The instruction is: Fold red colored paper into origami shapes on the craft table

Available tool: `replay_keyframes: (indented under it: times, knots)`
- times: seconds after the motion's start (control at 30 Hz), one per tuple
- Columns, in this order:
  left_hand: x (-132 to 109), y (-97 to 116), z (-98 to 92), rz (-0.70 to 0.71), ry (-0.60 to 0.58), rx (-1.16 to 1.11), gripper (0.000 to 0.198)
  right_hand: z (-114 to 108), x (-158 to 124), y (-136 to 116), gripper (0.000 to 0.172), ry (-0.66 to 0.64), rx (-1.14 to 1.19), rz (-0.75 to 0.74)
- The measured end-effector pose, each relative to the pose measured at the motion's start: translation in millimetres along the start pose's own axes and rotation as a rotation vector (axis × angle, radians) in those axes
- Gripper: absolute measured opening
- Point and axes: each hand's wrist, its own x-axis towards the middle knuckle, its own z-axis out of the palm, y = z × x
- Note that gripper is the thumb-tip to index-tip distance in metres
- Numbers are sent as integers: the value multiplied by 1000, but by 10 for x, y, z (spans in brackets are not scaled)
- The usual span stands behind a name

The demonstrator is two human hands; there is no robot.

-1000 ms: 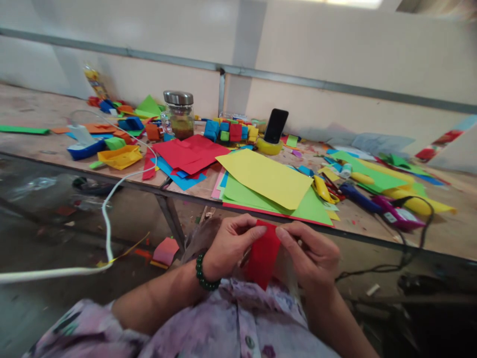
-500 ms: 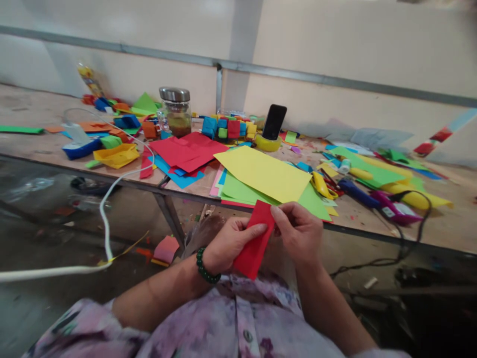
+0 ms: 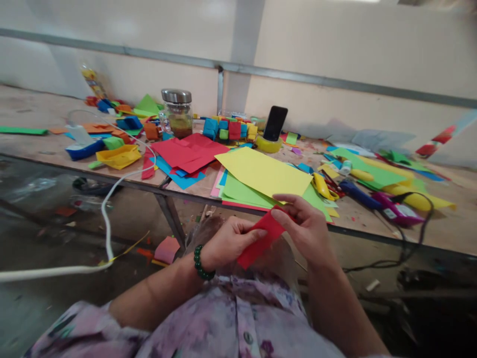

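Observation:
A folded strip of red paper (image 3: 263, 242) is held over my lap, just in front of the table edge, slanting up to the right. My left hand (image 3: 235, 241) grips it, thumb on top and fingers hidden underneath. At its upper right end my right hand (image 3: 303, 223) pinches the paper, thumb on the face, the other fingers partly behind. Just beyond my hands lies a yellow sheet (image 3: 266, 171) on green sheets (image 3: 242, 190). To its left red sheets (image 3: 190, 151) rest over blue paper (image 3: 178, 175).
A glass jar with a metal lid (image 3: 177, 113), small paper cubes (image 3: 234, 130) and a phone (image 3: 276, 123) on a yellow stand are at the back. Right, a purple glue gun (image 3: 397, 209) has a black cord. A white cable (image 3: 108, 219) hangs over the front edge at left.
The red paper strip has turned from nearly upright to a flatter slant, its upper end now further right. My right hand has moved slightly right with its fingers more spread.

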Motion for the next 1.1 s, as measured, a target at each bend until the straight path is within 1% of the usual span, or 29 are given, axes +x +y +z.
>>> replay_keyframes:
  times: [0.03,0.07,0.13,0.23,0.3,0.37,0.4,0.43,0.5,0.53,0.57,0.6,0.67,0.7,0.8,0.83,0.9,0.97,1.07,1.1]
  knots:
    - [-1,9,-7,27,-9,54,40,-15,5,-2,19,-14,-38,-13]
    - [-1,20,-12,51,-22,98,40,-21,3,-6,17,-15,-72,-31]
    - [0,49,-17,89,-45,148,38,-7,-19,-14,20,-7,-116,-56]
    - [7,118,-32,105,-67,150,37,29,-46,-29,21,-20,-136,-54]
    - [26,206,-66,109,-64,147,33,10,16,-45,21,21,-142,-60]
    - [80,344,-133,164,-31,207,26,-62,196,-62,22,93,-124,-72]
    - [128,428,-176,221,14,278,26,-113,331,-66,22,126,-110,-77]
    - [192,515,-224,291,74,377,30,-167,491,-62,23,131,-96,-81]
    - [368,666,-317,442,237,642,47,-263,844,-18,23,91,-125,-70]
    - [473,716,-355,491,297,787,53,-295,1017,26,21,58,-193,-55]
    - [584,742,-384,504,334,933,55,-312,1175,84,20,17,-306,-12]
    - [692,744,-404,492,331,1076,55,-316,1311,157,20,-42,-456,46]
    - [875,679,-420,443,216,1331,51,-295,1498,327,21,-74,-554,86]
    - [939,622,-420,405,142,1416,51,-280,1548,417,21,-86,-599,99]
    - [1006,430,-411,327,0,1504,55,-258,1568,650,17,-73,-738,101]
    - [993,377,-406,309,-21,1527,58,-261,1549,704,15,-63,-787,98]
    - [939,299,-388,287,-26,1573,64,-275,1504,769,15,-53,-874,94]
    - [877,254,-356,288,12,1602,70,-284,1464,782,20,-51,-937,94]
    - [821,207,-297,291,78,1629,74,-261,1433,734,30,-54,-990,87]
    - [815,192,-282,294,97,1633,73,-241,1433,708,30,-65,-996,86]
